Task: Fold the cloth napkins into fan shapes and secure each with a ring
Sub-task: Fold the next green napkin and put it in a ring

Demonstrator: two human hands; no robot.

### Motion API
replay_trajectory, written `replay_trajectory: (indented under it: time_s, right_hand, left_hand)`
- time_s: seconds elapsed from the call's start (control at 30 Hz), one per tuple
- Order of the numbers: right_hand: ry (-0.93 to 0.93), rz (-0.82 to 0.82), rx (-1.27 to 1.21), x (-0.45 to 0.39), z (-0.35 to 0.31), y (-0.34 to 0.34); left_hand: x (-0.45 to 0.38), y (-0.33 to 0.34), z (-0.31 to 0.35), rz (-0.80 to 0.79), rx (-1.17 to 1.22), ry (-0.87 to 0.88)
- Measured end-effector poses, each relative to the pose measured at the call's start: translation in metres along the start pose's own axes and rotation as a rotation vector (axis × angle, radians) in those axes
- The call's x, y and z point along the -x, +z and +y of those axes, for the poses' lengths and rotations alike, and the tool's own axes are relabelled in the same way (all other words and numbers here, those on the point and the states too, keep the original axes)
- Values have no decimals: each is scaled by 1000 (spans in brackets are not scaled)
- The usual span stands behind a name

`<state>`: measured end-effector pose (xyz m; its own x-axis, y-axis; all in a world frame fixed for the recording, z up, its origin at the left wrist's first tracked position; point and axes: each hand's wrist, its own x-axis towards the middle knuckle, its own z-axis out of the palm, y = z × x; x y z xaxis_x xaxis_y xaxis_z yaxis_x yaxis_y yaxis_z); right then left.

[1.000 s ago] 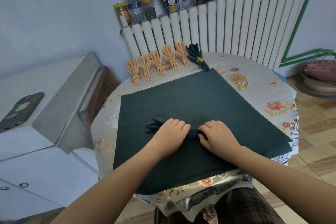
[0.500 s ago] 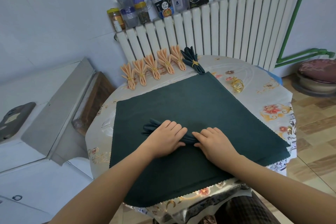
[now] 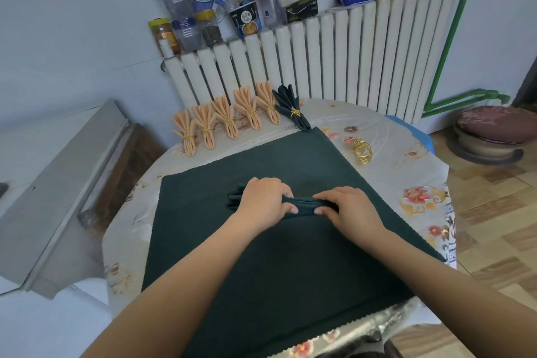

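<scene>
Green pleated napkin (image 3: 302, 204) – left grip (image 3: 263, 202), right grip (image 3: 350, 208) pinching it, 5 peach fans (image 3: 226, 119), gold rings (image 3: 362, 151) beyond

From my remote seat I saw only the wearer's two forearms and hands, both bare. No sleeve, cuff, watch, bracelet or ring showed anywhere along them. The left hand (image 3: 263, 202) sat just left of frame centre, its arm entering from the lower left edge; the right hand (image 3: 350, 208) sat just right of centre, its arm entering from the lower right. The fingernails looked short and unpainted. At the bottom edge a dark checked garment barely showed.
</scene>
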<state>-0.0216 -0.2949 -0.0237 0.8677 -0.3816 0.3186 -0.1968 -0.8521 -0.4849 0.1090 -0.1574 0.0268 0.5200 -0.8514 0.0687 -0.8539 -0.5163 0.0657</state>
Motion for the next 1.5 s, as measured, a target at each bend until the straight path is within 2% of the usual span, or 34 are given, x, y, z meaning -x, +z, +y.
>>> replay_trajectory:
  time_s: [0.1,0.23,0.3,0.4,0.53,0.73,1.0,1.3,1.4,1.5]
  right_hand:
    - [89,68,-32,-14,18,-4]
    - [402,183,-142,-45,54,-9]
    - [506,225,-115,-60,74,-8]
    - [611,247,-42,-83,98,-5]
    - [662,199,57,-104,111,4]
    - [649,187,100,-109,115,12]
    - [554,241,-156,-75,95,-10]
    - [340,-21,-495,-21,33,-40]
    - [265,-115,-444,-7,16,-45]
    - [150,-219,-292,5,-7,-49]
  left_hand:
    - [-16,-1,-2,13,-103,-45]
    - [-39,4,-6,59,-127,-113]
    - [-51,8,-8,81,-115,-114]
    - [-69,17,-13,97,-113,-108]
    - [-84,26,-17,111,-65,-116]
    - [-92,36,-20,99,2,-120]
    - [-75,26,-20,78,9,-155]
    - [-17,-7,-16,68,148,-209]
    - [3,-19,-14,40,183,-177]
    - [24,-27,-11,-1,177,-148]
